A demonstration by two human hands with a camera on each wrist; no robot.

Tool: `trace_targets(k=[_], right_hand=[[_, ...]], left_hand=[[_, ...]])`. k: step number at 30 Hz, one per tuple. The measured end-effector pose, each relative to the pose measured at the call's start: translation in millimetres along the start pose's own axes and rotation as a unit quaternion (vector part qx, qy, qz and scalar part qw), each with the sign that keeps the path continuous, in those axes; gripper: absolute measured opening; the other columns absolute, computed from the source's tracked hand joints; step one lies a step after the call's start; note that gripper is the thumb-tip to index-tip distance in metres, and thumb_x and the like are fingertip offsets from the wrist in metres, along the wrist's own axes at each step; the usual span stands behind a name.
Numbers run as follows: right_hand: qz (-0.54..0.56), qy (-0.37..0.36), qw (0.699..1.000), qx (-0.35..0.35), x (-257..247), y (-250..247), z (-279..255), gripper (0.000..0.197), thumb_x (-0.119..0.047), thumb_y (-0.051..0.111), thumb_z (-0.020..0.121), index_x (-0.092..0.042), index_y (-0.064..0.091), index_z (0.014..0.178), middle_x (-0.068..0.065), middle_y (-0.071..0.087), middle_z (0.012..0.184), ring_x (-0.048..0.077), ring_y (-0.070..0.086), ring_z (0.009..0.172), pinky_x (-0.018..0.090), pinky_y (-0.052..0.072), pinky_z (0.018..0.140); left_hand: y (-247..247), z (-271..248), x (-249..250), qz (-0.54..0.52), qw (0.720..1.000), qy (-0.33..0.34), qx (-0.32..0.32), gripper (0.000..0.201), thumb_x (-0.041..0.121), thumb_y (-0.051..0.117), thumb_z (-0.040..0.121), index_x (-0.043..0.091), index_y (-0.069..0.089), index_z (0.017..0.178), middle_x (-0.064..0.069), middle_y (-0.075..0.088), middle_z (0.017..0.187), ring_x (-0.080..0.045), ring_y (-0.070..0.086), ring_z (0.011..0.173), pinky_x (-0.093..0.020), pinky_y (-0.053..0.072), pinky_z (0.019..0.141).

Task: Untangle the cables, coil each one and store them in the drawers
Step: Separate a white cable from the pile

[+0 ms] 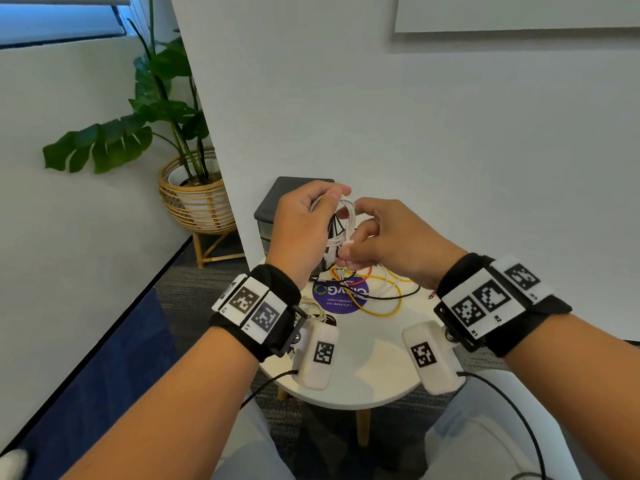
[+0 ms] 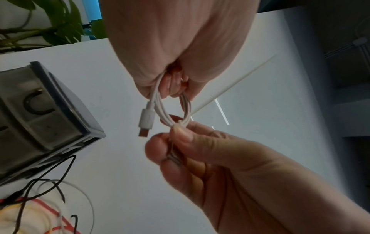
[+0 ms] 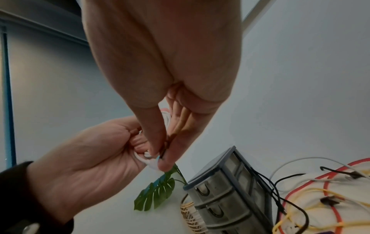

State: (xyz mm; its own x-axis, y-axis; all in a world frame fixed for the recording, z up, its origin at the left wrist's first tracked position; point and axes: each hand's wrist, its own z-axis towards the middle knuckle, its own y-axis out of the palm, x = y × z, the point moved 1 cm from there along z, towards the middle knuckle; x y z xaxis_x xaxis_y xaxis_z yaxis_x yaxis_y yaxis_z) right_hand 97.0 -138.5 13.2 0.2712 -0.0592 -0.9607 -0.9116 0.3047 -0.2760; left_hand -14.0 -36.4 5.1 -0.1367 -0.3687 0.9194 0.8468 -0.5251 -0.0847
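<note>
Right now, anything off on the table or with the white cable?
White cable looks fine, coiled between left hand and right hand. One oddity: black cable from the tangle drapes over the drawer unit.

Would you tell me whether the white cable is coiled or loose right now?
Coiled: the white cable hangs in several stacked loops from the left hand, while the right hand pinches their lower end.

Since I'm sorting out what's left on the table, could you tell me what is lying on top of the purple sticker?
Yellow cable loops and a black cable cross the purple sticker on the round table. The left hand and right hand, holding the white cable, hide its far edge.
</note>
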Motion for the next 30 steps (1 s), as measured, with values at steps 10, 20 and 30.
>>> trace_targets(k=[10, 20, 30], right_hand=[[-0.129, 0.006, 0.991, -0.018, 25.2, -1.6, -12.0, 0.044, -0.007, 0.080, 0.083, -0.023, 0.057, 0.116, 0.002, 0.073, 0.072, 0.028, 0.076, 0.076, 0.053, 0.061, 0.082], [-0.115, -0.093, 0.982, 0.120, 11.9, 14.1, -3.6, 0.056, -0.007, 0.071, 0.090, -0.028, 0.031, 0.123, 0.004, 0.067, 0.089, 0.016, 0.068, 0.065, 0.021, 0.051, 0.061], [-0.074, -0.102, 0.988, 0.086, 2.5, -6.0, -9.3, 0.030, -0.002, 0.058, 0.100, -0.024, 0.042, 0.112, 0.009, 0.054, 0.083, 0.030, 0.074, 0.065, 0.044, 0.064, 0.069]], left_hand=[[-1.5, -4.4, -16.2, 0.056, 0.997, -0.047, -0.034, 0.022, 0.015, 0.055, 0.103, 0.012, 0.077, 0.098, 0.011, 0.068, 0.078, 0.006, 0.056, 0.061, -0.014, 0.042, 0.059], [-3.9, -3.1, -4.1, 0.048, 0.994, -0.050, -0.086, 0.025, 0.016, 0.052, 0.105, 0.014, 0.076, 0.098, 0.015, 0.066, 0.072, 0.005, 0.054, 0.056, -0.013, 0.039, 0.054], [-21.6, -2.8, -9.6, 0.099, 0.978, -0.035, -0.178, 0.025, 0.020, 0.050, 0.107, 0.020, 0.070, 0.123, -0.004, 0.075, 0.089, -0.013, 0.069, 0.086, -0.034, 0.052, 0.090]])
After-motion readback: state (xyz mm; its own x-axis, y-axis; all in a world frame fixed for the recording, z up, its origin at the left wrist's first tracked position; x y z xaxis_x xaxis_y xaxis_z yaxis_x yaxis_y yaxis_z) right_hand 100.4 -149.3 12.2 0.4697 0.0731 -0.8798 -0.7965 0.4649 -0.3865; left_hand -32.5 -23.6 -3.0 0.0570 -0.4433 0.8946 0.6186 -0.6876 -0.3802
